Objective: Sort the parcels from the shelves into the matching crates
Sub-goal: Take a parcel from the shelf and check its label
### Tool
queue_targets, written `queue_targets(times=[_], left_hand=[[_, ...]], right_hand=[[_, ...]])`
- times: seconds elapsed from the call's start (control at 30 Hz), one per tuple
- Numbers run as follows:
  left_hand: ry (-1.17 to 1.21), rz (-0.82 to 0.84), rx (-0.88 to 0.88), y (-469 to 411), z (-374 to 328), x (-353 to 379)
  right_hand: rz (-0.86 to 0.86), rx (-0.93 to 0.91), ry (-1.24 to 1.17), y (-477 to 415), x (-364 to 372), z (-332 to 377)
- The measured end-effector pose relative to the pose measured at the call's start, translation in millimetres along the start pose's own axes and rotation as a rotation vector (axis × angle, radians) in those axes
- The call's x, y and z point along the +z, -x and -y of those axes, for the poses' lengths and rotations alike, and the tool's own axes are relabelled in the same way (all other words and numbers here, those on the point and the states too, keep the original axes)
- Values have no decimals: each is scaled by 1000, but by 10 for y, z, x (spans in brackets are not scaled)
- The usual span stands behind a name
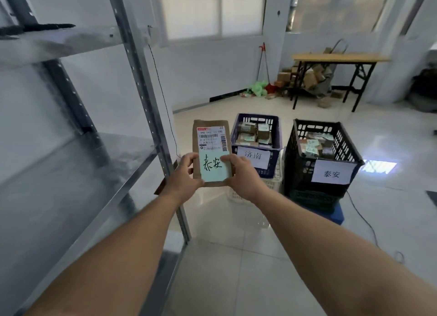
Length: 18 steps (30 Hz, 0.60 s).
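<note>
I hold a flat brown parcel (211,126) upright in front of me with both hands. It carries a white shipping label and a pale green note handwritten 泰安. My left hand (186,174) grips its lower left edge. My right hand (241,174) grips its lower right edge, thumb on the note. Behind the parcel on the floor stands a blue crate (276,150) labelled 济南, with several small parcels inside. To its right stands a black crate (298,174) labelled 泰安, also holding several parcels.
A metal shelf rack (146,98) fills the left side, its visible shelves bare. A white basket (272,185) sits under the blue crate. A folding table (338,58) with cardboard boxes under it stands at the back. A cable (364,218) runs across the tiled floor.
</note>
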State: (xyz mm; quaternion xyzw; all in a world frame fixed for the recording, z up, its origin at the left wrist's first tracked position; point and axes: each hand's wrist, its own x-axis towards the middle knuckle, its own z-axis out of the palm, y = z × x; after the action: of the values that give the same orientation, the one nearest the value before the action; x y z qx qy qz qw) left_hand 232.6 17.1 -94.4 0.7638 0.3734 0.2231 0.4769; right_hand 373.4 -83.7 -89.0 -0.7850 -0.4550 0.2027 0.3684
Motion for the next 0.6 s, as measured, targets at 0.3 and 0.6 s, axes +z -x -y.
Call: queue_targets(times=[0.3,0.6], left_hand=[[-29,133,151,-1166,-78,69],[50,240,214,-2080,-177,686]], right_hand=[[-69,40,102,-903,-236,-42],[-198,153,61,-1451,-705,-636]])
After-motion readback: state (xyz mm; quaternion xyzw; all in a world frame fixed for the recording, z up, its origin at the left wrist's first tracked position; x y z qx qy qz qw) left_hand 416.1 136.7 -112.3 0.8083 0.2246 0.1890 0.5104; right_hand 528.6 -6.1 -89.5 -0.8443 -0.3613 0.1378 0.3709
